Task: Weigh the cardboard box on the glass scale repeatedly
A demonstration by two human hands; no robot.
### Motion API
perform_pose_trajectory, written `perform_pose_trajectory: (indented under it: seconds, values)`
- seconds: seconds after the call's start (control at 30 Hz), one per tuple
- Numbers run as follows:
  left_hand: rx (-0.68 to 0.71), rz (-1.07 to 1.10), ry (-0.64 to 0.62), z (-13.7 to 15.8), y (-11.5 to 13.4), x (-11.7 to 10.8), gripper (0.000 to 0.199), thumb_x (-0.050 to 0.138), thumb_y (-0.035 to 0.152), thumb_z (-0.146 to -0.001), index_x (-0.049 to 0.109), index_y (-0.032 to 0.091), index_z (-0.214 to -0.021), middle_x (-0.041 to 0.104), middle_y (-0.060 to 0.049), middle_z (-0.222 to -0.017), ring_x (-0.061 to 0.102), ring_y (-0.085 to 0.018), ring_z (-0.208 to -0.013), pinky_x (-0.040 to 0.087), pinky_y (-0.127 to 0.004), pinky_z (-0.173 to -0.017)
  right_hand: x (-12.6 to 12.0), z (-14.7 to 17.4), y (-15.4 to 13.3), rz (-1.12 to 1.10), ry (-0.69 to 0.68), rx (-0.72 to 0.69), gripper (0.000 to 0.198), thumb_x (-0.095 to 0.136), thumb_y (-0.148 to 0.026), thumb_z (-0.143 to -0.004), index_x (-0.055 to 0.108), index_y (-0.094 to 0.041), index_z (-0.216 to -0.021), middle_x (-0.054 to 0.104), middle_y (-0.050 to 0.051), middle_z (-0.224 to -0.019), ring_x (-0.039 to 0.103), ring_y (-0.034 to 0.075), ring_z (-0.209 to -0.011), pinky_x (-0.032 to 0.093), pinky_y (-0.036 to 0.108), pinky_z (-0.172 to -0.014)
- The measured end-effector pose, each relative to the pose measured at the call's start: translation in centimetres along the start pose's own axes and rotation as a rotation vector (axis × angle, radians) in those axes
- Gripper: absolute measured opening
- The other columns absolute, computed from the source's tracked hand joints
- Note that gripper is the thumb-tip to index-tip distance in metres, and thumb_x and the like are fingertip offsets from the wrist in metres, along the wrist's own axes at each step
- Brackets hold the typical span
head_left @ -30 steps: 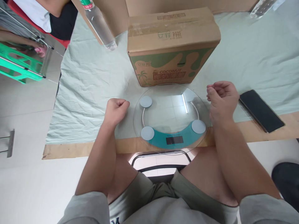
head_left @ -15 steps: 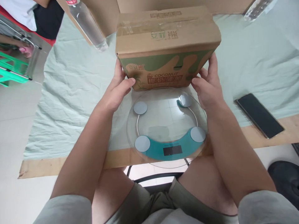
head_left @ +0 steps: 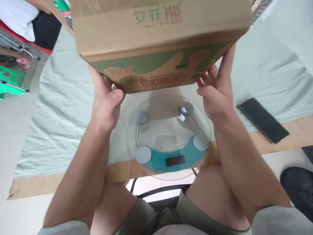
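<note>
A brown cardboard box [head_left: 156, 36] with green print and the word COCONUT is held up, tilted, above the far part of a glass scale. Its lower left corner rests in my left hand [head_left: 105, 101], thumb at the front edge and fingers underneath. Around the lower right side of the box closes my right hand [head_left: 216, 91], some fingertips hidden beneath it. The round, clear bathroom scale [head_left: 168, 130] has a teal band, grey discs and a dark display. It lies below the box, its near rim jutting past the table edge.
A phone [head_left: 264, 119] lies to the right on the pale green cloth [head_left: 56, 107]. Parts of a bottle [head_left: 64, 8] show behind the box at left, and clear plastic [head_left: 260, 11] at right. A green stool [head_left: 12, 78] and a person's arm are at far left.
Both hands have lifted the box off the table and brought it up and closer, so it looks larger. Its shadow now falls on the scale. The view has shifted slightly.
</note>
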State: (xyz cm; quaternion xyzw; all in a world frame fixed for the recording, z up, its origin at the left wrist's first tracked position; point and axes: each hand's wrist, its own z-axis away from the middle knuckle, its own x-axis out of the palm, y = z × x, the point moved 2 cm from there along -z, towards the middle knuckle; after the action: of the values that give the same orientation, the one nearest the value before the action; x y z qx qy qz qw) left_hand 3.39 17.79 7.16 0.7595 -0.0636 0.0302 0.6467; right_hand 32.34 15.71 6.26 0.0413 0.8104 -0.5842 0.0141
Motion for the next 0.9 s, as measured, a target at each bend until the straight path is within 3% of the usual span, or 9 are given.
perform_pose_trajectory:
  seconds: [0.1, 0.2, 0.37, 0.47, 0.57, 0.7, 0.9]
  values:
    - [0.024, -0.053, -0.055, 3.4, 2.8, 0.4, 0.098, 0.097, 0.064, -0.053, 0.056, 0.040, -0.139, 0.049, 0.001, -0.165, 0.049, -0.042, -0.155, 0.051, -0.056, -0.126, -0.4, 2.4, -3.3, 0.018, -0.009, -0.024, 0.106, 0.072, -0.027, -0.075, 0.024, -0.056, -0.164, 0.059, -0.006, -0.150, 0.064, 0.017, -0.138, 0.045, 0.037, -0.133]
    - [0.009, -0.071, -0.076, 7.9, 4.1, 1.0, 0.094, 0.093, 0.070, -0.060, 0.056, 0.045, -0.144, 0.048, 0.000, -0.169, 0.047, -0.042, -0.158, 0.049, -0.058, -0.128, -1.2, 5.8, -5.0, 0.055, 0.000, -0.020, 0.105, 0.072, -0.030, -0.077, 0.024, -0.057, -0.166, 0.063, -0.004, -0.145, 0.064, 0.020, -0.140, 0.048, 0.042, -0.131]
    - [-0.066, -0.083, -0.108, 14.6, 2.6, 1.1, 0.102, 0.085, 0.075, -0.067, 0.047, 0.048, -0.158, 0.044, -0.006, -0.174, 0.038, -0.047, -0.165, 0.038, -0.071, -0.132, -2.2, 11.0, -4.6, 0.075, 0.014, -0.005, 0.105, 0.071, -0.032, -0.081, 0.022, -0.052, -0.171, 0.068, 0.000, -0.136, 0.068, 0.022, -0.131, 0.057, 0.046, -0.120]
    - [-0.083, -0.072, -0.091, 17.3, 1.8, 0.9, 0.099, 0.080, 0.072, -0.074, 0.042, 0.044, -0.162, 0.047, -0.009, -0.172, 0.039, -0.047, -0.164, 0.034, -0.074, -0.133, -2.2, 13.6, -3.9, 0.054, -0.030, 0.021, 0.103, 0.067, -0.027, -0.082, 0.022, -0.049, -0.172, 0.067, 0.001, -0.144, 0.069, 0.021, -0.130, 0.057, 0.047, -0.122]
    - [-0.104, -0.071, -0.053, 19.2, 1.7, 0.9, 0.096, 0.076, 0.068, -0.079, 0.039, 0.040, -0.164, 0.049, -0.011, -0.169, 0.042, -0.045, -0.162, 0.034, -0.073, -0.134, -1.8, 15.8, -3.7, 0.041, -0.060, 0.057, 0.104, 0.063, -0.024, -0.085, 0.016, -0.051, -0.173, 0.059, 0.000, -0.161, 0.066, 0.021, -0.140, 0.056, 0.047, -0.124]
    - [-0.139, -0.100, -0.061, 20.3, 2.1, 1.3, 0.104, 0.080, 0.065, -0.075, 0.035, 0.040, -0.166, 0.046, -0.013, -0.171, 0.041, -0.047, -0.161, 0.037, -0.073, -0.131, -1.4, 17.5, -3.9, 0.054, -0.055, 0.138, 0.108, 0.061, -0.023, -0.085, 0.008, -0.049, -0.175, 0.058, 0.001, -0.163, 0.066, 0.023, -0.140, 0.062, 0.046, -0.115]
    - [-0.184, -0.081, -0.073, 20.9, 2.2, 1.6, 0.104, 0.078, 0.070, -0.077, 0.035, 0.040, -0.166, 0.039, -0.012, -0.178, 0.023, -0.047, -0.172, 0.035, -0.073, -0.133, -1.3, 17.9, -3.8, -0.010, -0.020, 0.161, 0.106, 0.063, -0.021, -0.080, 0.020, -0.045, -0.173, 0.063, 0.004, -0.157, 0.068, 0.024, -0.136, 0.057, 0.052, -0.122]
